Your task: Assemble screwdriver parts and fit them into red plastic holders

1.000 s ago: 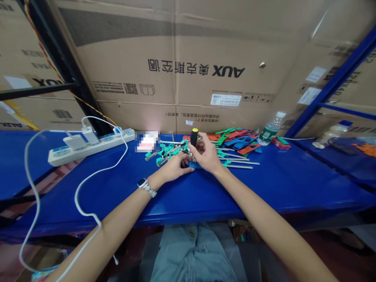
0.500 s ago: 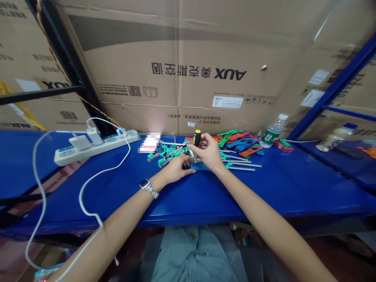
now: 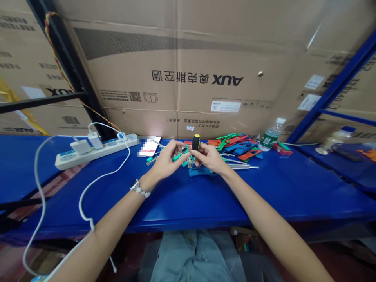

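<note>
A screwdriver [image 3: 196, 141] with a black and yellow handle stands nearly upright at my right hand [image 3: 210, 157]. The fingers are closed round its lower part, so the shaft is mostly hidden. My left hand [image 3: 168, 159] is beside it, fingers curled and thumb stretched toward the right hand, over small green and metal parts [image 3: 184, 159]. What the left fingers pinch is too small to tell. Below the right hand lies a blue plastic piece [image 3: 202, 172] on the blue table [image 3: 188, 199]. Metal rods [image 3: 242, 166] stick out to the right of it.
Red, green and blue plastic clips [image 3: 239, 147] are piled at the back right, near a water bottle [image 3: 272, 135] and a small red box [image 3: 282, 149]. A white power strip [image 3: 95, 150] with chargers and a cable [image 3: 80, 196] lies left. A large carton [image 3: 188, 51] stands behind.
My left hand has lifted off the blue piece and moved up and left, toward the green parts. The screwdriver stays upright in my right hand, whose fingers have shifted lower on it.
</note>
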`<state>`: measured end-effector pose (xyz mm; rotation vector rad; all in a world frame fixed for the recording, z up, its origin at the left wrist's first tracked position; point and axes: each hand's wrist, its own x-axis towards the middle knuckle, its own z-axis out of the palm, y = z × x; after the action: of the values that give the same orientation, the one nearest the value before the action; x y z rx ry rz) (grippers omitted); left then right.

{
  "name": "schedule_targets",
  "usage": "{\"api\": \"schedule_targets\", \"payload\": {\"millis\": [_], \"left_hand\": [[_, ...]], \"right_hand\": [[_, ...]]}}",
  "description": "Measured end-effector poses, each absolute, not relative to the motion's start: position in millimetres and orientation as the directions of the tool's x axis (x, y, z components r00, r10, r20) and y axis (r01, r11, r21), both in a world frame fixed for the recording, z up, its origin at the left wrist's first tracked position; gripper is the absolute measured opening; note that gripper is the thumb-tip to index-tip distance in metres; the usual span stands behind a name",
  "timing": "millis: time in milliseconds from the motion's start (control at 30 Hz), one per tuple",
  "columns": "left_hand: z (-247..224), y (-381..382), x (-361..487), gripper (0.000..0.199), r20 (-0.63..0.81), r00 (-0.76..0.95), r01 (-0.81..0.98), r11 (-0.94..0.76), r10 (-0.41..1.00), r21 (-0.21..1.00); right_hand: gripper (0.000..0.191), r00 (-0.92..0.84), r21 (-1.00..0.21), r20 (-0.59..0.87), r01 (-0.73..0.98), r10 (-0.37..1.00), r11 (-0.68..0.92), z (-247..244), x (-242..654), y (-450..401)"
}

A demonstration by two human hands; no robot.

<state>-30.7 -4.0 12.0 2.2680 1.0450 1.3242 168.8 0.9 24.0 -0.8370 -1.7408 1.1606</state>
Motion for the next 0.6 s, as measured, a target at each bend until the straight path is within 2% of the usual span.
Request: {"api": "schedule_targets", "payload": {"millis": [67,133,200,333,467,600], "left_hand": [[24.6,-2.9,-29.4,0.038,0.647,0.273,0.377,-0.698,0.712,0.609],[29.2,-3.0,-28.2,0.040,0.635,0.313,0.350,-0.707,0.706,0.614],[25.8,-5.3,-29.4,0.038,0.590,0.362,0.382,-0.692,0.722,0.612],[8.0,-12.9,-39.2,0.046,0.482,0.418,0.507,-0.638,0.770,0.579],[-6.6,-14.2,-42.0,0.043,0.395,0.525,0.561,-0.655,0.754,0.506],[-16.0,-11.0,-34.6,0.036,0.348,0.561,0.587,-0.658,0.751,0.472]], "right_hand": [[0.047,-0.409,-0.930,0.304,0.070,0.860,0.362,21.8,167.9,-0.1],[0.046,-0.419,-0.926,0.312,0.067,0.853,0.372,19.6,166.8,-1.5],[0.044,-0.410,-0.925,0.316,0.065,0.855,0.373,17.7,166.0,-2.6],[0.039,-0.360,-0.911,0.345,0.094,0.867,0.402,15.3,164.8,-2.9],[0.036,-0.337,-0.911,0.357,0.080,0.871,0.404,14.3,161.7,-0.9],[0.030,-0.348,-0.907,0.373,0.058,0.860,0.417,13.7,157.2,1.1]]}}
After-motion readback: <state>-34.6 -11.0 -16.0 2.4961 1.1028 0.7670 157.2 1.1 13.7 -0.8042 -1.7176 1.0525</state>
